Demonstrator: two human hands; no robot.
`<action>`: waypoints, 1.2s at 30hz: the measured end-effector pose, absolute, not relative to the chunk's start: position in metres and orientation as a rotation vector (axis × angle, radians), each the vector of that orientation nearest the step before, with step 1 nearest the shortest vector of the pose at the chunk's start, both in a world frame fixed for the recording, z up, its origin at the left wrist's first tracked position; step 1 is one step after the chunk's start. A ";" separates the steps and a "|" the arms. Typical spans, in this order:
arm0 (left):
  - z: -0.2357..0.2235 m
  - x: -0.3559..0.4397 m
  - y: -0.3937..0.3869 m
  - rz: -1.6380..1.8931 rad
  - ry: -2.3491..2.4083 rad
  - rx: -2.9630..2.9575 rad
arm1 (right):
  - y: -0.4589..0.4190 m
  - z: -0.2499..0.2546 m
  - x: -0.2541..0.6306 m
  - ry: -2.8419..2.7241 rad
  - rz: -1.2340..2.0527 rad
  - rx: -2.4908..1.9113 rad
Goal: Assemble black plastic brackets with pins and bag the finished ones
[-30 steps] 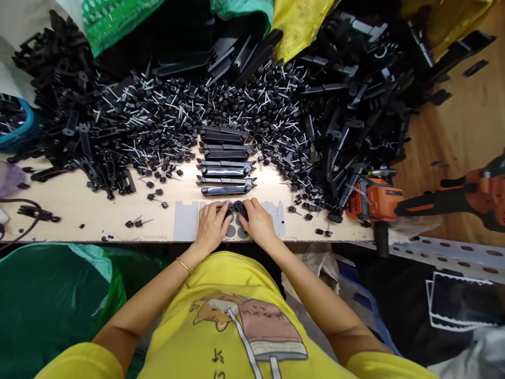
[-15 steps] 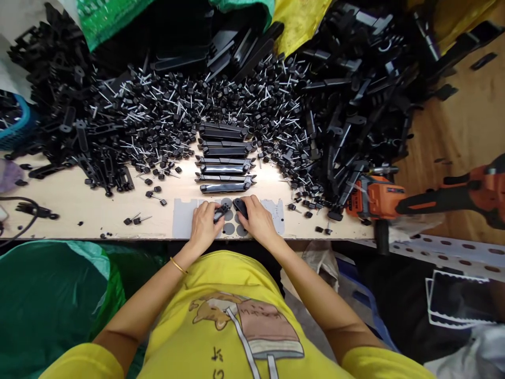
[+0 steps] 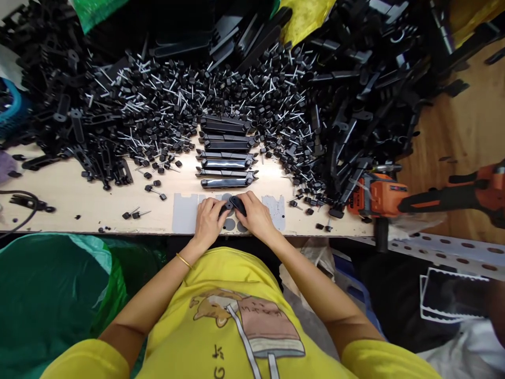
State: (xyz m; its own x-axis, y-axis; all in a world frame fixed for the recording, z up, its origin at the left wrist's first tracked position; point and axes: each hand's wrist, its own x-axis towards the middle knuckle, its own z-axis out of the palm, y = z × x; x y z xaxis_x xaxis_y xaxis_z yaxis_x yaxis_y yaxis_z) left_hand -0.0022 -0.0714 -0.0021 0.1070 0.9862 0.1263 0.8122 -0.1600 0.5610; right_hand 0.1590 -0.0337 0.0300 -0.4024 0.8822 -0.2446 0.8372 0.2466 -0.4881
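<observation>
At the table's (image 3: 98,210) near edge, mid-length: left hand (image 3: 207,218) pinches a short black part (image 3: 224,209), right hand (image 3: 257,216) grips a rounded-end black part (image 3: 238,205). Ends meet or nearly; can't tell if joined. Both parts sit over the grey sheet (image 3: 184,213) with dark discs (image 3: 230,225). My take: brace wrists on the near edge, line the ends up square, keep fingertips back from the faces; skew could bind. Beyond, toward table centre: stacked black bar pieces (image 3: 226,163). Right edge: orange cordless power tool (image 3: 382,197). Farther: heaped black-headed metal pins (image 3: 173,100).
</observation>
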 end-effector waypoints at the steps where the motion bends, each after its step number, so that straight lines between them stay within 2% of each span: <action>1: -0.004 -0.001 -0.073 0.705 1.766 2.069 | -0.033 0.030 0.159 -2.419 0.858 -1.665; 13: -0.012 0.019 -0.073 0.642 1.956 2.035 | -0.030 0.019 0.166 -2.333 0.879 -1.542; 19: -0.010 0.014 -0.065 0.650 1.798 2.134 | -0.030 0.018 0.167 -2.385 0.856 -1.510; 24: -0.012 0.019 -0.057 0.724 1.915 1.992 | -0.030 0.021 0.166 -2.420 0.832 -1.524; 28: -0.012 0.015 -0.052 0.678 1.675 2.106 | -0.031 0.022 0.165 -2.449 0.820 -1.508; 33: -0.013 0.020 -0.056 0.744 1.885 1.950 | -0.031 0.021 0.166 -2.451 0.847 -1.514; 36: -0.013 0.022 -0.054 0.711 1.786 2.001 | -0.031 0.021 0.166 -2.427 0.875 -1.521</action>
